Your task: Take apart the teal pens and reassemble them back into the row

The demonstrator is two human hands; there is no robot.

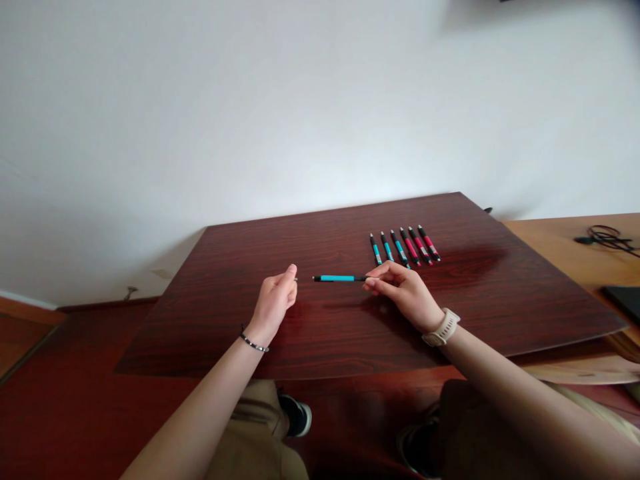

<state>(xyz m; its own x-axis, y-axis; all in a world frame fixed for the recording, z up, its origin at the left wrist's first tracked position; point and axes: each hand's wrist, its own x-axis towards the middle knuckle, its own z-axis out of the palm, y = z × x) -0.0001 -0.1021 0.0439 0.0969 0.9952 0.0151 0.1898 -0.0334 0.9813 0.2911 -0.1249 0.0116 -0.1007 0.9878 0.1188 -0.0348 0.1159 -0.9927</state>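
My right hand (406,292) pinches one end of a teal pen with black ends (337,278) and holds it level just above the dark wooden table (225,320), its tip pointing left. My left hand (276,299) hovers a short gap left of that tip. Its thumb and fingers are closed on a tiny thin grey piece (296,279), too small to identify. Behind my right hand lies a neat row of pens (405,247), three teal (387,250) on the left and three red (421,244) on the right.
A lighter wooden desk (560,247) adjoins on the right, with a black cable (607,238) and a dark flat object (625,300) at its edge. A white wall stands behind the table. My knees and shoes (296,415) show below the front edge.
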